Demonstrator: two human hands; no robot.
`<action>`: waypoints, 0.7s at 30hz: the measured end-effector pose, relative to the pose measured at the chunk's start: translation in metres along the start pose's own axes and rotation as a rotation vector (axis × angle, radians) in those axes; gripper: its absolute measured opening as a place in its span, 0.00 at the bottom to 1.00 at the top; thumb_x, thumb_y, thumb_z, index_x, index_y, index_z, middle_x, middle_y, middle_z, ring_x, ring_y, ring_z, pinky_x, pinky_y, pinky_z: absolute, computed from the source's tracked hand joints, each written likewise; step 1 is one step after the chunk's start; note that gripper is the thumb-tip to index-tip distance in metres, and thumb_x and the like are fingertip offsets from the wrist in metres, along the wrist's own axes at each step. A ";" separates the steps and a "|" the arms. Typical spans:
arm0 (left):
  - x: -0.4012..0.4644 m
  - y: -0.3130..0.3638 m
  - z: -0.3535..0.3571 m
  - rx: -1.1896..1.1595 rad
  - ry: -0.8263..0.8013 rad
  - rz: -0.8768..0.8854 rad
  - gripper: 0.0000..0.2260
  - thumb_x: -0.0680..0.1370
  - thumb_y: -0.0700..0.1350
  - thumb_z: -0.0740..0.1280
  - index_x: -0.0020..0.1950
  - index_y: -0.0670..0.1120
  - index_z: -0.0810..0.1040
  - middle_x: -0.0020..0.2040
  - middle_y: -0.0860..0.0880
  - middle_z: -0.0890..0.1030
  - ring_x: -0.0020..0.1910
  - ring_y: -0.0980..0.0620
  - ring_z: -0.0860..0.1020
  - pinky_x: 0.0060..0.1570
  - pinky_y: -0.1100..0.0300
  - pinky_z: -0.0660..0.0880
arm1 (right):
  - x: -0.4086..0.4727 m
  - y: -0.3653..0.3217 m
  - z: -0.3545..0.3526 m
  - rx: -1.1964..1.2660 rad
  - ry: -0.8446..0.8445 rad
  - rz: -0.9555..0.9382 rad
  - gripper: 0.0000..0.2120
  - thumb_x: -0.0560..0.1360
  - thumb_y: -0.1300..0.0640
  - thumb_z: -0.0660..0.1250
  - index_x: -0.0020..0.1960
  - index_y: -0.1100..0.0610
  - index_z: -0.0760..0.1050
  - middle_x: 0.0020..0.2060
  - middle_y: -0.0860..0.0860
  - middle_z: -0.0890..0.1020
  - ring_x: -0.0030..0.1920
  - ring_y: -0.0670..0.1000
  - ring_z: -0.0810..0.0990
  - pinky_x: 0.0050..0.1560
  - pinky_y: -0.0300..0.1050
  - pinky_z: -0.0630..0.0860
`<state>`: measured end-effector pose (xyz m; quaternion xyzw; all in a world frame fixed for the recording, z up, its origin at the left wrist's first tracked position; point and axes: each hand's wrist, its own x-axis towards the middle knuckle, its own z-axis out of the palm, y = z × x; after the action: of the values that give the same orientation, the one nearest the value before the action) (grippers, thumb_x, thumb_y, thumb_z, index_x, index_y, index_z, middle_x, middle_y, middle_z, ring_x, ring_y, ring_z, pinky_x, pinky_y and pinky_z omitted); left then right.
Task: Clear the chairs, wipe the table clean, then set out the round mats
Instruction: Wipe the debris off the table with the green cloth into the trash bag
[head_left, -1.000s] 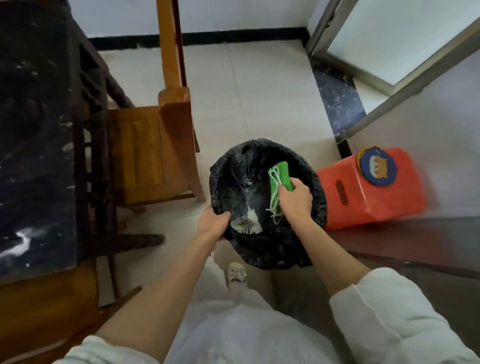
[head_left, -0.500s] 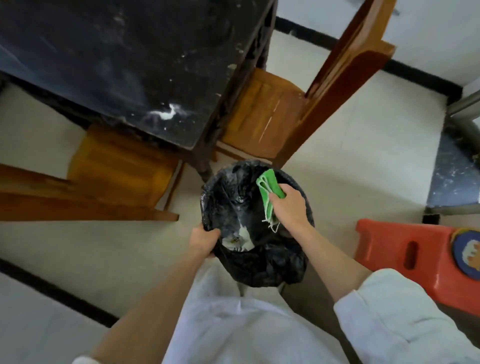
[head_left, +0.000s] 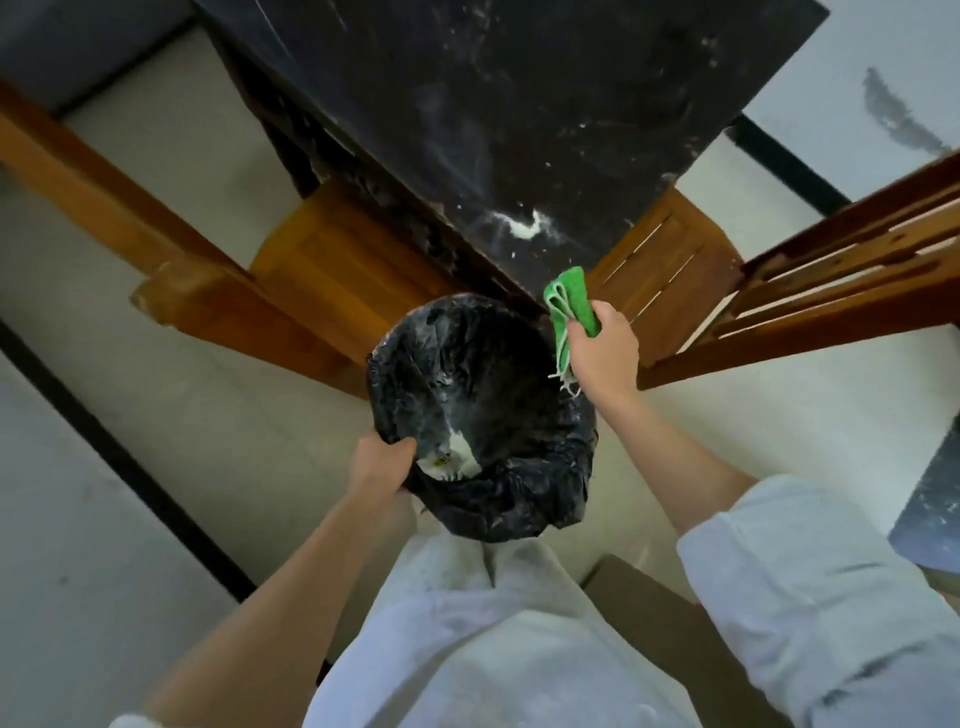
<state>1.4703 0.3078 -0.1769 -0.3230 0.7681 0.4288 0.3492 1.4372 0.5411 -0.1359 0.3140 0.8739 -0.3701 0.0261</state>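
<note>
Your right hand (head_left: 602, 347) grips a folded green cloth (head_left: 570, 305), fingers curled round its lower part, so the cloth sticks up above your knuckles with its loose white threads hanging beside your wrist. The cloth sits just off the near corner of the black tabletop (head_left: 519, 104), not touching it. A smear of white powder (head_left: 524, 226) lies on the tabletop close to that corner, a little beyond the cloth. Your left hand (head_left: 382, 460) holds the near rim of a bin lined with a black bag (head_left: 483, 415), thumb hooked inside; the bin hangs below the corner. Wooden chairs (head_left: 343, 260) stand tucked at both sides of the corner.
</note>
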 end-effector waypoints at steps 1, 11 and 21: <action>0.003 0.002 -0.003 -0.014 0.012 0.004 0.04 0.76 0.37 0.62 0.47 0.45 0.68 0.36 0.46 0.73 0.34 0.46 0.74 0.37 0.51 0.77 | 0.008 -0.008 0.002 -0.020 0.002 -0.028 0.13 0.77 0.56 0.60 0.60 0.57 0.72 0.53 0.56 0.76 0.53 0.55 0.74 0.48 0.43 0.65; 0.021 0.013 -0.010 0.002 0.173 -0.037 0.17 0.78 0.41 0.60 0.68 0.43 0.66 0.49 0.44 0.75 0.41 0.44 0.75 0.38 0.50 0.77 | 0.095 -0.050 0.017 -0.250 0.111 -0.135 0.15 0.78 0.58 0.58 0.64 0.57 0.70 0.59 0.57 0.74 0.60 0.57 0.71 0.58 0.48 0.68; 0.038 0.030 -0.015 0.150 0.254 -0.024 0.15 0.79 0.43 0.58 0.65 0.41 0.68 0.53 0.40 0.77 0.45 0.43 0.73 0.42 0.53 0.70 | 0.165 -0.071 0.032 -0.398 0.083 -0.165 0.19 0.77 0.61 0.58 0.68 0.54 0.66 0.64 0.55 0.69 0.62 0.56 0.69 0.49 0.44 0.67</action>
<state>1.4220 0.2994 -0.1890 -0.3567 0.8320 0.3218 0.2773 1.2589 0.5696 -0.1606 0.2452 0.9527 -0.1780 0.0213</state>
